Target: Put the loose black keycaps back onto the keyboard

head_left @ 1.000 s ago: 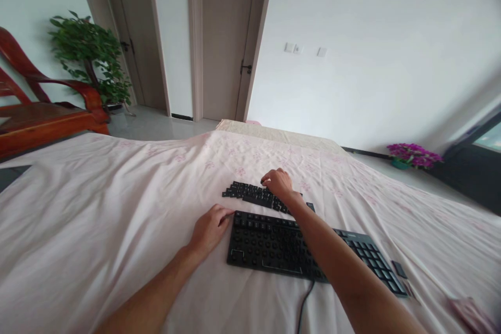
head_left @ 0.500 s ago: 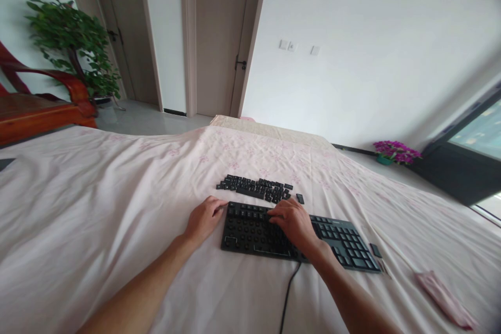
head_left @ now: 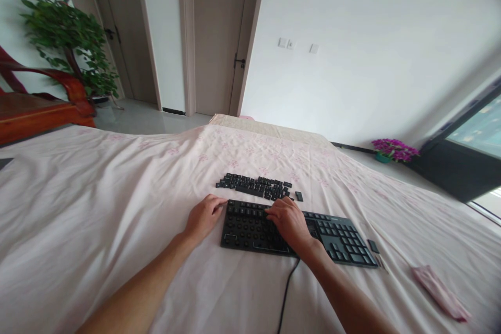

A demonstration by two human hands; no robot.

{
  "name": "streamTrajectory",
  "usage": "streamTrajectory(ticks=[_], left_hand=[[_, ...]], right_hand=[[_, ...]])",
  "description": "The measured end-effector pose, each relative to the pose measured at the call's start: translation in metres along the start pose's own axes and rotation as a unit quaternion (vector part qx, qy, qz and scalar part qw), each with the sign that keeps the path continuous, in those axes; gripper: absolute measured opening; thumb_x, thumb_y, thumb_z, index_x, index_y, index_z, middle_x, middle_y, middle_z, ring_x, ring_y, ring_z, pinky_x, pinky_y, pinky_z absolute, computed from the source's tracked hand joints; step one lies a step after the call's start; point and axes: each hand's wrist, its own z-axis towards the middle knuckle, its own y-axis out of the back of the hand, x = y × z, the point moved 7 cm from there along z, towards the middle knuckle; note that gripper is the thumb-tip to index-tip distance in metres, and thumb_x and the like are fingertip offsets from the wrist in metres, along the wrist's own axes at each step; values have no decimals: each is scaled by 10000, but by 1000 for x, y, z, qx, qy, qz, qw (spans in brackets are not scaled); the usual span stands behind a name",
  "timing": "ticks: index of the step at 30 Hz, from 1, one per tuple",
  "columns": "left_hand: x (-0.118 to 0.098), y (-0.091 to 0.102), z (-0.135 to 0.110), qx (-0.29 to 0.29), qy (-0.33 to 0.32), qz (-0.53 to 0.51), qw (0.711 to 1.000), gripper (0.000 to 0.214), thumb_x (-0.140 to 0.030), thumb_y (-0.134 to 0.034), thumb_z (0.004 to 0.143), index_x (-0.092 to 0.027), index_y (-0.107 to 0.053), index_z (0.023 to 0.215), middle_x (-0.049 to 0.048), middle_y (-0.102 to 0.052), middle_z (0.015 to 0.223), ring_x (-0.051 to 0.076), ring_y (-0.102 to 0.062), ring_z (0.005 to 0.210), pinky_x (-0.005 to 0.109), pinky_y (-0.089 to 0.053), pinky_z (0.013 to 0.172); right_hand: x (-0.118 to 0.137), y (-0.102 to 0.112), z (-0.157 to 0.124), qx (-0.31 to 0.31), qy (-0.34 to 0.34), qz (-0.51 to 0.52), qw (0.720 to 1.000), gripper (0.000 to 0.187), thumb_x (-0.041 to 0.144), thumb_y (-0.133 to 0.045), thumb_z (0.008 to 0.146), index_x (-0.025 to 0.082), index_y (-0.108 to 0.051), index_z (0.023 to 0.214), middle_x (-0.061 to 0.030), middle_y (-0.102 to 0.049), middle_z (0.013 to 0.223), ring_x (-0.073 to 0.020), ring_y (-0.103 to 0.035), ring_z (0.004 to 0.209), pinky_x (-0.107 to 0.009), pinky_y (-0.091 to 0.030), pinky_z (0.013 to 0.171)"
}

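A black keyboard (head_left: 238, 227) lies on the cloth, its left part mostly stripped down to bare switches, with a top row of keycaps still on. My left hand (head_left: 204, 217) has its fingers closed at the keyboard's upper left corner, thumb and index touching the edge. Over the middle of the keyboard bends my right hand (head_left: 287, 219), fingertips drawn together at the upper key rows. Whatever its fingers grip is hidden. Just behind the keyboard lie many loose black keycaps (head_left: 250, 191) in rough rows, with a separate keycap (head_left: 299, 197) at their right end.
A cable (head_left: 287, 292) runs from the keyboard toward me. To the right lie a small dark piece (head_left: 372, 246), thin sticks (head_left: 382, 263) and a folded pink cloth (head_left: 440, 292). A pale flowered sheet (head_left: 164, 177) covers the surface in soft wrinkles.
My right hand has shifted very slightly left over the key rows. My left hand stays at the corner, and the whole view has moved a little.
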Motion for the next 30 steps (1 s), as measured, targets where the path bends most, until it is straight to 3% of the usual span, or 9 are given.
streamTrajectory(ticks=[5,13,25,30], left_hand=[[2,-1,0,-2,5,2,1000,303,-138,-502,828,-249,-685,1042,20,-661,1068,142,-618,956,242,-456,851],[0,0,0,-2,6,3,1000,311,-126,-498,821,-243,-682,1043,15,-663,1063,142,-618,952,238,-459,851],[-1,0,0,1,6,4,1000,309,-139,-492,831,-242,-680,1053,23,-657,1076,145,-612,956,245,-457,849],[0,0,0,5,9,-2,1000,311,-144,-489,833,-238,-681,1058,25,-658,1074,149,-614,953,250,-457,853]], right_hand=[[5,1,-2,-5,15,-15,1000,181,224,-553,877,242,-720,808,-32,-624,783,-184,-489,818,-296,-375,743],[-4,-7,-9,-20,10,45,999,145,243,-581,868,252,-720,907,-21,-637,833,-178,-498,836,-278,-409,757],[13,-4,-7,12,24,-58,998,241,188,-470,910,228,-698,843,-54,-611,811,-189,-484,832,-305,-376,774],[18,-10,-10,25,31,-93,995,219,155,-461,895,208,-671,927,-74,-598,850,-209,-468,859,-331,-357,819]])
